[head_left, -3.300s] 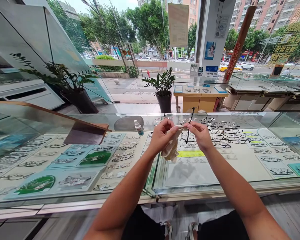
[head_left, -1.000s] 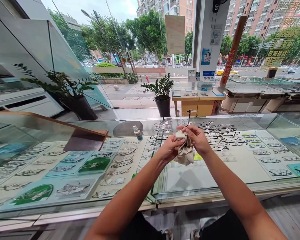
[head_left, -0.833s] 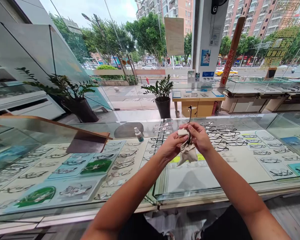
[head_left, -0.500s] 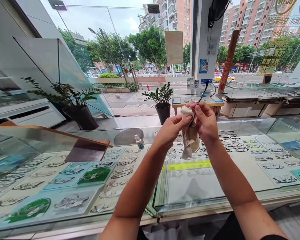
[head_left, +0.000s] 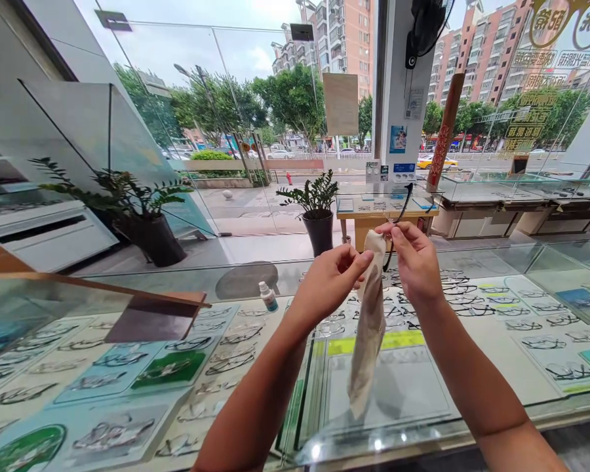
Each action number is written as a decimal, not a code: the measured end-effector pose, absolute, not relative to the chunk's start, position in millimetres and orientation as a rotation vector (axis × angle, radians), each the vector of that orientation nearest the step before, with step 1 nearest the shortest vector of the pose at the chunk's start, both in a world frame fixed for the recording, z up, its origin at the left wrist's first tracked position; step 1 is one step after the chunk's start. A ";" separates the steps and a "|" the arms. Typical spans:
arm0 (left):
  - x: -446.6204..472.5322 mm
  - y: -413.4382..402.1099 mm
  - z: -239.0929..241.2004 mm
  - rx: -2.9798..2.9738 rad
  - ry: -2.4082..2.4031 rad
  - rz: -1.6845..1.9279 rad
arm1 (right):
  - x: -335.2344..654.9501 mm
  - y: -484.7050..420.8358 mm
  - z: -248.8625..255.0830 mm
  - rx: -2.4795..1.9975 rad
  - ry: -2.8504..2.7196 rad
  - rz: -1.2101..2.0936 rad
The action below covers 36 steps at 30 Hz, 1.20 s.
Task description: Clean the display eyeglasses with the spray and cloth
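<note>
Above the glass counter, my left hand (head_left: 335, 275) is closed, with its thumb against a beige cleaning cloth (head_left: 368, 347). The cloth hangs down long and loose between my two hands. My right hand (head_left: 417, 265) pinches a pair of dark-framed eyeglasses (head_left: 405, 202) beside the cloth's upper end. One thin black temple sticks up above the right fingers, and another dark part shows below them. The lenses are mostly hidden by fingers and cloth.
Under the glass of the display counter (head_left: 388, 387) lie many eyeglasses in rows. A small spray bottle (head_left: 268, 297) stands on the counter left of my hands. A brown-edged board (head_left: 155, 318) lies at the left. Potted plants (head_left: 318, 229) stand beyond, before the window.
The cloth, bunched around the glasses before, now hangs down much longer. My left hand has opened a little gap from my right. The view has shifted slightly, so the scene sits lower.
</note>
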<state>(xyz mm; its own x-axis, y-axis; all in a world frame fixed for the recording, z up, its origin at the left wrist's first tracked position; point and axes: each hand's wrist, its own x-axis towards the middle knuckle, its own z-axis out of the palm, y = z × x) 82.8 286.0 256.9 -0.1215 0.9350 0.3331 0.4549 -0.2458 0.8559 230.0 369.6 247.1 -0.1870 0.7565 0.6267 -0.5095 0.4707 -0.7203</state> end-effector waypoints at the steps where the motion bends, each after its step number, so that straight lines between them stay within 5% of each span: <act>1: 83.2 286.9 256.6 1.667 1.516 1.341 | 229.5 370.0 246.8 -0.255 -1.328 1.176; 36: 92.4 288.7 253.8 1.854 1.766 1.332 | 242.7 365.9 255.2 -0.502 -1.691 1.229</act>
